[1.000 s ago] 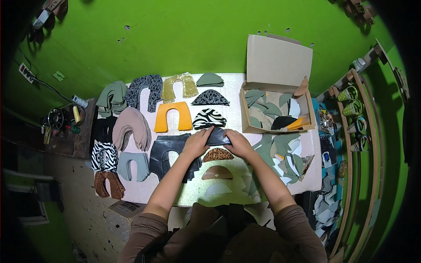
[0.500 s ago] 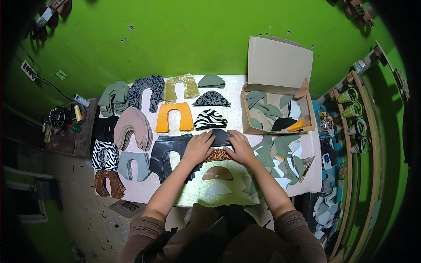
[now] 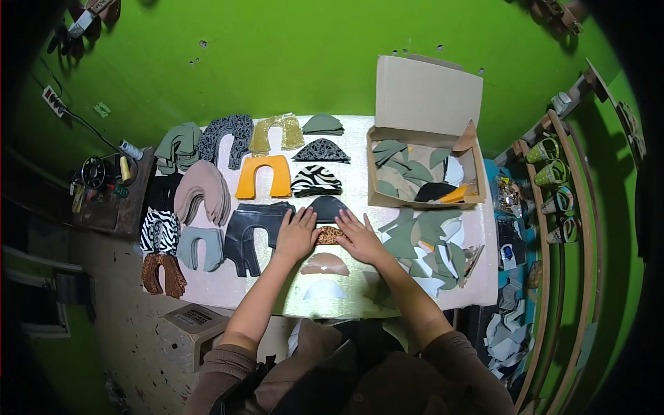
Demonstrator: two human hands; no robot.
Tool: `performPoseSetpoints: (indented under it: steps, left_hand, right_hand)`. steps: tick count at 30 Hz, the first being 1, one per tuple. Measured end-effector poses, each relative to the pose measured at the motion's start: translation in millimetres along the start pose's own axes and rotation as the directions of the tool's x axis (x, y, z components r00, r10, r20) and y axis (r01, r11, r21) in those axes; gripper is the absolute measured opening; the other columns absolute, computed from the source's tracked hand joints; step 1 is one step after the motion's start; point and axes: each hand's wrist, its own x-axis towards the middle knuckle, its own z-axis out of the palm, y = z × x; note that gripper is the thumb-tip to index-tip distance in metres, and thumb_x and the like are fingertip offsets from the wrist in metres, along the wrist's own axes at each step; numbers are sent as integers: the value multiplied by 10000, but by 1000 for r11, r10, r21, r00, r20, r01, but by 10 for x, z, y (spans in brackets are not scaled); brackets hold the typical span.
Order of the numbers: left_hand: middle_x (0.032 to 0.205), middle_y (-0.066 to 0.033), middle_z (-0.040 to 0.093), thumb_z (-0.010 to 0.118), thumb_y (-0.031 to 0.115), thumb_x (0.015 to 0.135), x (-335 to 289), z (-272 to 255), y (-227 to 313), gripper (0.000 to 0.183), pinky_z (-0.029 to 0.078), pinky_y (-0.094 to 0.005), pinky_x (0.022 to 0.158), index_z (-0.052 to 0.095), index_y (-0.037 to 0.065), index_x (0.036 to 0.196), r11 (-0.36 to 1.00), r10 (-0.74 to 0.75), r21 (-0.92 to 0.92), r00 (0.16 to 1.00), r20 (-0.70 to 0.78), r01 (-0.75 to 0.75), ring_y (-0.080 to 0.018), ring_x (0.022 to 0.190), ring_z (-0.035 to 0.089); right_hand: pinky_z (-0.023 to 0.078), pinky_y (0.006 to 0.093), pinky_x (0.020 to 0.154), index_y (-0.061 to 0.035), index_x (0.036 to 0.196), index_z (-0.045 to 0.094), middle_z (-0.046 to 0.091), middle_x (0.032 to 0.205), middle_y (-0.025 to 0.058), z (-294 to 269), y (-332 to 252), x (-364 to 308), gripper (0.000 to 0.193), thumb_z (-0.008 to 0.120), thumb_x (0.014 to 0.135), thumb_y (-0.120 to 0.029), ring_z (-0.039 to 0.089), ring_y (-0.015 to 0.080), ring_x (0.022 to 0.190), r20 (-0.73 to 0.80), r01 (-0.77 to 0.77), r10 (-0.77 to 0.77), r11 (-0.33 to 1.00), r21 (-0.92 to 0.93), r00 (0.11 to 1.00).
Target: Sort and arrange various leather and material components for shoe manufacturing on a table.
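A leopard-print half-moon stack (image 3: 330, 236) lies between my two hands, its ends partly covered by them. My left hand (image 3: 297, 234) rests at its left end, fingers stretched forward and apart. At the right end is my right hand (image 3: 358, 238), palm down with fingers spread. Just beyond, a black half-moon stack (image 3: 326, 207) sits close to the fingertips of both hands. Toward me lie a brown half-moon piece (image 3: 325, 263) and a white one (image 3: 324, 290). Black U-shaped pieces (image 3: 256, 228) are beside my left hand.
Zebra, dark-patterned and green half-moon stacks (image 3: 322, 124) line up farther back. Several U-shaped stacks (image 3: 202, 190) fill the left side. At right, an open cardboard box (image 3: 425, 200) holds offcuts, with loose scraps (image 3: 432, 242) in front. A wooden rack (image 3: 546, 277) carries sandals.
Both hands have drawn back toward me, off the black half-moon stack and to the sides of the leopard-print one. The black stack is now more uncovered. The whole view has shifted slightly.
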Motion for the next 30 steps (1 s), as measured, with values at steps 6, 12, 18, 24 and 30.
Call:
performPoseSetpoints:
  steps: [6,12,18,24,30]
  left_hand:
    - [1298,-130,499,486,276,894,17,-40,659,409,255,-455,1060,512,55,1237,986,-55,-164,974,-220,19,-265,1239,429]
    - [1240,-135,516,541,244,855,259,73,1500,387,336,-442,1000,525,67,1199,937,14,-339,979,-202,-83,-271,1160,483]
    - [1255,-144,500,578,242,826,534,188,2004,417,380,-418,972,523,67,1199,859,-91,-512,991,-101,27,-308,1141,478]
    - [1308,-157,459,582,250,817,467,273,2251,438,384,-419,987,518,66,1209,866,-171,-489,982,-86,108,-382,1179,420]
    - [1277,-171,477,575,250,828,363,234,2318,434,393,-409,969,512,43,1204,834,-231,-536,966,-120,133,-363,1163,447]
  right_hand:
    - [350,460,994,-75,1145,569,517,1242,134,-323,72,-557,295,521,862,-144,483,309,1138,-232,68,-41,991,111,972]
    - [385,444,911,-70,973,621,585,1052,114,-768,647,-1144,206,583,776,-114,502,310,1056,-384,-119,94,992,-43,919]
    - [362,422,926,-56,1249,483,488,1231,148,-944,1305,-1295,639,720,689,-254,439,308,1139,-356,-310,206,914,-264,911]
    - [356,411,853,-70,1288,466,566,1138,146,-1089,1345,-1193,744,755,653,-326,483,275,1082,-155,-380,350,881,-282,924]
    - [379,386,859,-29,1092,600,641,903,168,-1247,1242,-1333,469,711,729,-304,576,286,970,-132,-360,358,933,9,924]
